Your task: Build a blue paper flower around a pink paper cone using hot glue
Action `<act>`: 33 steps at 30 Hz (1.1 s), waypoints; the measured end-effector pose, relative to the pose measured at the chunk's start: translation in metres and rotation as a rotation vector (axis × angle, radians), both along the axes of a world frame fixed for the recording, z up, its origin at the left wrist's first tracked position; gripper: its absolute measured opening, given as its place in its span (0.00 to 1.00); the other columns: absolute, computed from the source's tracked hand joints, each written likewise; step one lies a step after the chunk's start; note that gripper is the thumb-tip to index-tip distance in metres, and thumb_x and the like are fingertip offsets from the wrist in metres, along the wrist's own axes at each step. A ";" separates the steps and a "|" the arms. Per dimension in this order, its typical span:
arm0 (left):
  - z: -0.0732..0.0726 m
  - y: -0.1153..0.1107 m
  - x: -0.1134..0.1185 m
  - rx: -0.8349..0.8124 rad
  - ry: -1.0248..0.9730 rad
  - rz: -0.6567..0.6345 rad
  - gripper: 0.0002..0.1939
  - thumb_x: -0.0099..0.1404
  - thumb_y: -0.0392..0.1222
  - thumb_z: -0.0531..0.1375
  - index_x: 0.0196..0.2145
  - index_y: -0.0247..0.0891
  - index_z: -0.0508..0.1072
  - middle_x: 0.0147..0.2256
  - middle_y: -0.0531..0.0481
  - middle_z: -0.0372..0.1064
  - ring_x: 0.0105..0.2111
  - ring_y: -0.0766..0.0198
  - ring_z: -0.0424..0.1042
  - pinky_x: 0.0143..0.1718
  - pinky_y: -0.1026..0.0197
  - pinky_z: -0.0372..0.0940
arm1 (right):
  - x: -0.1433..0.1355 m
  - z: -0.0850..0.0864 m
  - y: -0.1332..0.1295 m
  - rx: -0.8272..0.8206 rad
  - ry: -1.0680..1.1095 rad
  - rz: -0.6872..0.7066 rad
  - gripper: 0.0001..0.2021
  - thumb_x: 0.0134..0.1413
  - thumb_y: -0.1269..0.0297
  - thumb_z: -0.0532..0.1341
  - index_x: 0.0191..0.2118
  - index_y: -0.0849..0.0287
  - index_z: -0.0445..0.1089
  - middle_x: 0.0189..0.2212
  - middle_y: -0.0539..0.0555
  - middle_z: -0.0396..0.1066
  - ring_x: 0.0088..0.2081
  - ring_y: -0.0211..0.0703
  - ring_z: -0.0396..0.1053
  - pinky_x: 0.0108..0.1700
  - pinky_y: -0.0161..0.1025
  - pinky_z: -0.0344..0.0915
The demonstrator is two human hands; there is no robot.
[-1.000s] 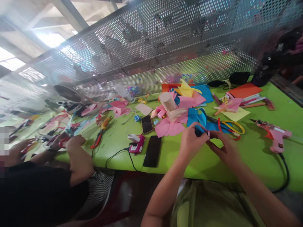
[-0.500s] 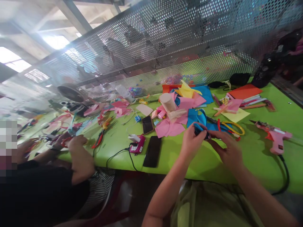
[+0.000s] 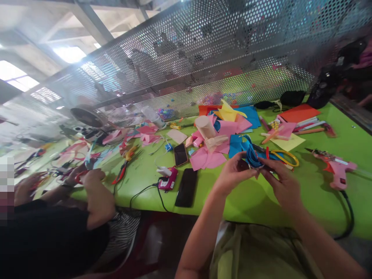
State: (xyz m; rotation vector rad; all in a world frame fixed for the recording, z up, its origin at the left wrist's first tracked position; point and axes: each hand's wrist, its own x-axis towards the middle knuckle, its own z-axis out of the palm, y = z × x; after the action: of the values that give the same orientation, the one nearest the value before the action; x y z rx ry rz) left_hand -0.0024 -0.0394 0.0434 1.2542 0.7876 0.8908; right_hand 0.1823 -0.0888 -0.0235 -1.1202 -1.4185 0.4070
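Between my two hands is a blue folded piece (image 3: 253,158), looped and layered, its material unclear. My left hand (image 3: 234,174) grips its left side with thumb and fingers. On its right side my right hand (image 3: 280,180) pinches the lower edge. Behind it on the green table lie blue sheets (image 3: 235,144) and a pair of scissors with yellow handles (image 3: 286,157), partly covered. Pink sheets (image 3: 207,159) and a pale roll (image 3: 204,126) are to the left of these. A pink glue gun (image 3: 338,168) rests to the right of my right hand.
Two phones (image 3: 186,188) (image 3: 180,155) and a magenta power adapter (image 3: 168,180) with cables lie left of my arms. Farther left a co-worker's hands (image 3: 93,176) are busy near red-handled pliers (image 3: 119,173). A perforated metal screen (image 3: 174,69) bounds the table's back.
The blue piece has been turned and raised slightly, so its looped layers now show. My left hand has opened wider around it, and both hands have shifted a little right.
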 end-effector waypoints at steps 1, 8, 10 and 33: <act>-0.004 0.001 -0.001 0.030 0.042 0.011 0.35 0.54 0.54 0.80 0.54 0.37 0.78 0.37 0.49 0.77 0.34 0.63 0.72 0.38 0.60 0.66 | 0.001 0.000 0.001 -0.023 0.034 0.013 0.16 0.71 0.62 0.68 0.61 0.42 0.82 0.49 0.53 0.85 0.46 0.51 0.83 0.49 0.48 0.80; -0.034 0.002 0.011 0.051 0.025 -0.058 0.35 0.61 0.64 0.75 0.57 0.39 0.79 0.48 0.43 0.80 0.45 0.57 0.76 0.52 0.55 0.70 | 0.000 -0.004 0.001 -0.054 0.133 0.076 0.14 0.70 0.60 0.68 0.59 0.44 0.82 0.54 0.54 0.84 0.52 0.54 0.82 0.57 0.53 0.79; -0.039 0.002 0.014 0.026 -0.055 -0.048 0.37 0.60 0.64 0.76 0.59 0.39 0.78 0.53 0.42 0.79 0.51 0.54 0.76 0.59 0.52 0.69 | 0.002 -0.001 0.000 -0.046 0.132 0.041 0.13 0.70 0.60 0.69 0.57 0.46 0.82 0.51 0.55 0.83 0.48 0.52 0.82 0.52 0.50 0.81; -0.046 0.002 0.005 -0.201 -0.157 -0.156 0.26 0.51 0.51 0.80 0.44 0.40 0.78 0.38 0.52 0.72 0.41 0.61 0.69 0.51 0.56 0.66 | 0.038 0.059 0.017 -0.055 -0.417 0.295 0.06 0.70 0.67 0.64 0.39 0.53 0.79 0.40 0.56 0.78 0.42 0.49 0.78 0.46 0.45 0.73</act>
State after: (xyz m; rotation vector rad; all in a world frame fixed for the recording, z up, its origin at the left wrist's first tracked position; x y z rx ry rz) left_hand 0.0025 -0.0378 -0.0028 1.0406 0.6286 0.7541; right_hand 0.2207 -0.0721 0.0356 -1.0810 -1.9632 0.4377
